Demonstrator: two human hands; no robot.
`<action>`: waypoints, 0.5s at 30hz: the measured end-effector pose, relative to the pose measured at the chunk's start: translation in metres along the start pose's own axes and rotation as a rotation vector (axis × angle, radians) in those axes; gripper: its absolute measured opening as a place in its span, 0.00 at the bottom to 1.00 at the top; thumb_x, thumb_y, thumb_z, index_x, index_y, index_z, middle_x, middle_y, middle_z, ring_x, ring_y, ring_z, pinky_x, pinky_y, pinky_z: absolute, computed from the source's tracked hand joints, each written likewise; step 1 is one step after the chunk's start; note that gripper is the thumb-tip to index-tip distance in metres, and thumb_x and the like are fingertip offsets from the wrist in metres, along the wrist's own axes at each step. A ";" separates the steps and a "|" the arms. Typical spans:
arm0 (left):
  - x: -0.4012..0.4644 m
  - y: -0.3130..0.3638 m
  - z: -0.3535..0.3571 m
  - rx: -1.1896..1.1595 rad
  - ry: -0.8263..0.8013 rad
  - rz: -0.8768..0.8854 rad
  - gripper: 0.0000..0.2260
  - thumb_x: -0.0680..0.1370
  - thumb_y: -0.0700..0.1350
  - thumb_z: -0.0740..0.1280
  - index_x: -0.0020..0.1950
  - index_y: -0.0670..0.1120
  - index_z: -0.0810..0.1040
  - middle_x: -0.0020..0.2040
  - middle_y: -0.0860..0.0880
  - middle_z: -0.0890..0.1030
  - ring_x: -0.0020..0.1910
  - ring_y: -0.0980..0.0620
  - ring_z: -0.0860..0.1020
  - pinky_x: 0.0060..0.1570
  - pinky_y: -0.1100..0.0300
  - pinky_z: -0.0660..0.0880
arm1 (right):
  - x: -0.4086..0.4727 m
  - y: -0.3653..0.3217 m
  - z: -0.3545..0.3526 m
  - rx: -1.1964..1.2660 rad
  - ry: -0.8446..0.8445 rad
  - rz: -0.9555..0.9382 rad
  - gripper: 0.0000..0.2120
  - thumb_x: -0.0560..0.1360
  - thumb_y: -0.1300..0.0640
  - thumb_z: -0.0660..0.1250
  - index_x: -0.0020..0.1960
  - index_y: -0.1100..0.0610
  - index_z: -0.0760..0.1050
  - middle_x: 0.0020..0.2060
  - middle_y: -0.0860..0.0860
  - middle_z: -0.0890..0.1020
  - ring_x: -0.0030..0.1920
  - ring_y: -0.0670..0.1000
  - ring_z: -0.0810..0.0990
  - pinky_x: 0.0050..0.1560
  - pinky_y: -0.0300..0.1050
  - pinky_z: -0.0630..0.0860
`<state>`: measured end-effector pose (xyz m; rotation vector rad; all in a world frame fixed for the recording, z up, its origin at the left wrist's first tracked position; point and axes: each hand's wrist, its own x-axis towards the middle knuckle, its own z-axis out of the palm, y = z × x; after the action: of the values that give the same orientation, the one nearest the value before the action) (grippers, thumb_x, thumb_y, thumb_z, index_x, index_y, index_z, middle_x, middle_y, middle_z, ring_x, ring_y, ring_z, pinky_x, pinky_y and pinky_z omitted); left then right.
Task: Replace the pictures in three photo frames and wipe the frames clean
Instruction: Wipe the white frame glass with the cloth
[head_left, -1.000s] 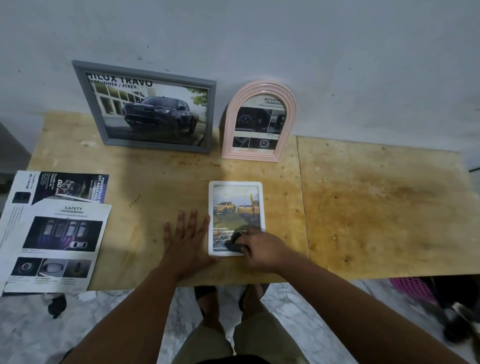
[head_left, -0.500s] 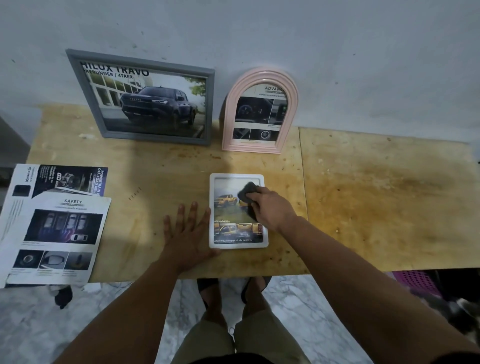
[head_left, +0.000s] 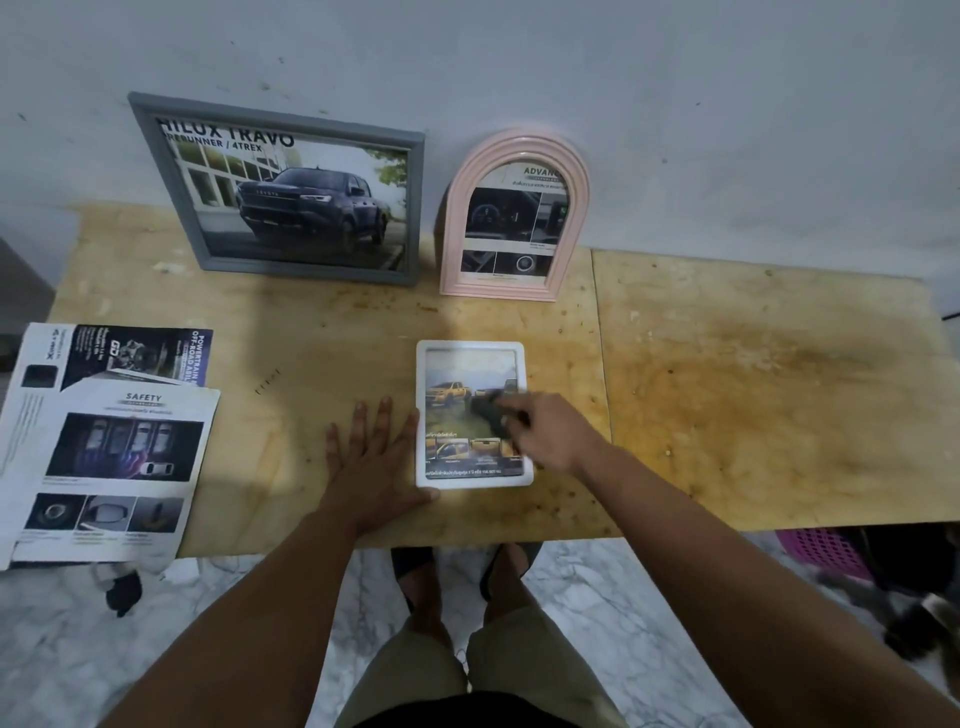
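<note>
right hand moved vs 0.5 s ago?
Yes. The right hand with the dark cloth has slid from the white frame's top right corner back toward its middle; the frame lies unmoved.

A plain room in a home, set up as a makeshift work spot.

A bare plywood table (head_left: 753, 395), stained and scuffed, is pushed against a marked, painted wall (head_left: 675, 104). A marble-patterned tiled floor (head_left: 62, 649) is seen below, with a pink plastic basket (head_left: 826, 553) tucked under the table. Car brochures (head_left: 109, 447) are spread at the table's left end, and picture frames (head_left: 291, 192) are leaned against the wall.
</note>
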<state>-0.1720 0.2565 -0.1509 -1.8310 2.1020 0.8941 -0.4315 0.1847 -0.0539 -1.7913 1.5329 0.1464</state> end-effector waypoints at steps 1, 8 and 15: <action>0.000 0.000 0.000 -0.002 -0.002 0.002 0.53 0.66 0.81 0.56 0.78 0.63 0.29 0.77 0.53 0.24 0.75 0.44 0.22 0.73 0.33 0.31 | 0.008 0.002 -0.004 -0.077 0.088 -0.008 0.19 0.82 0.54 0.61 0.72 0.48 0.76 0.65 0.52 0.80 0.57 0.58 0.80 0.54 0.49 0.79; 0.000 -0.001 0.001 0.004 0.008 0.009 0.52 0.66 0.81 0.56 0.78 0.63 0.30 0.78 0.53 0.24 0.75 0.44 0.23 0.73 0.33 0.31 | 0.010 0.008 0.037 -0.626 -0.011 -0.003 0.30 0.81 0.52 0.65 0.80 0.51 0.60 0.82 0.54 0.56 0.74 0.62 0.63 0.65 0.58 0.71; 0.000 0.002 -0.001 0.002 -0.007 -0.001 0.52 0.67 0.80 0.58 0.78 0.62 0.29 0.78 0.52 0.25 0.75 0.43 0.22 0.73 0.34 0.30 | -0.035 0.006 0.064 -0.533 -0.010 -0.017 0.21 0.81 0.59 0.57 0.74 0.52 0.68 0.76 0.54 0.68 0.68 0.62 0.67 0.63 0.56 0.68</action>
<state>-0.1737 0.2556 -0.1494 -1.8249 2.0970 0.8964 -0.4222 0.2513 -0.0829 -2.2016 1.5672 0.6028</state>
